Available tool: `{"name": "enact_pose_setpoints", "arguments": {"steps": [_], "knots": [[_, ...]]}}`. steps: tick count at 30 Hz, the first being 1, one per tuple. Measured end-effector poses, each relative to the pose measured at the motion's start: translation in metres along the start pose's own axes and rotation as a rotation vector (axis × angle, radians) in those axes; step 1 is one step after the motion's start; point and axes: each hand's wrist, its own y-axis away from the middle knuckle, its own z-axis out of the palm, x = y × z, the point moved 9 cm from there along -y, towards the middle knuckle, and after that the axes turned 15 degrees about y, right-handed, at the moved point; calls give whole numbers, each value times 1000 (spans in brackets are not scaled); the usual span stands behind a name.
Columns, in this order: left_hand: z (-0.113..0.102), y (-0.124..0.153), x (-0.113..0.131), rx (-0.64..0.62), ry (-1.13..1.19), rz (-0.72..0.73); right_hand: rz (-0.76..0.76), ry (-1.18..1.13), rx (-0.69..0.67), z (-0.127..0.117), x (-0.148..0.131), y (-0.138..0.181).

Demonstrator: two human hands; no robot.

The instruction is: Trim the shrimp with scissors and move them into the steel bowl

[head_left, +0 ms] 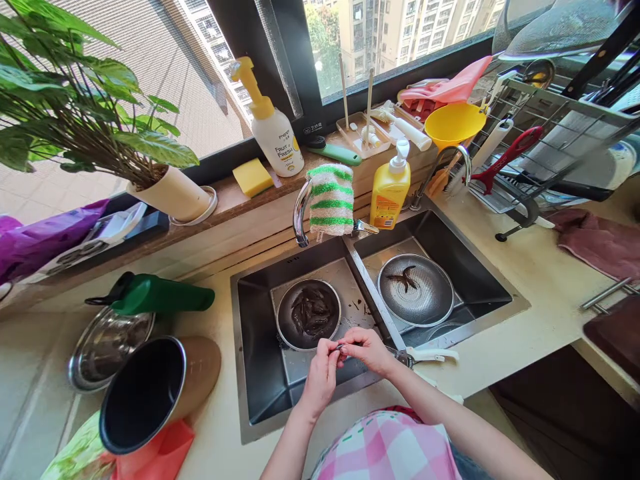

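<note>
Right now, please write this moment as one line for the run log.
left hand: pinches small item | right hand: pinches same item | place: over left basin | scissors: beside right hand

I've got my left hand [320,377] and right hand [367,350] bunched over the front of the left basin [253,340]. The dark bowl [309,313] just behind them takes most of its floor, and the cloth-draped tap [327,200] hangs over the back. Right of the divider [370,293] the round strainer [416,289] fills the other basin, and scissors [430,355] lie along the front rim. Open table [540,280] runs right of the sink, while the left side is crowded by a tipped pot [150,393], steel bowl [107,347] and green jug [160,293].
</note>
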Motion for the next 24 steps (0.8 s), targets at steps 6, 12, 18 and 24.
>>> {"name": "enact_pose_setpoints", "arguments": {"steps": [6,12,18,24], "knots": [[-1,4,-12,60,37,-19,76,-34,11,5,-1,0],[-2,6,-22,75,104,-91,145,124,75,5,15,0],[-11,3,-20,51,100,-102,123,269,133,-3,21,-3],[-20,0,-7,72,-26,9,111,284,134,-6,17,-6]]}}
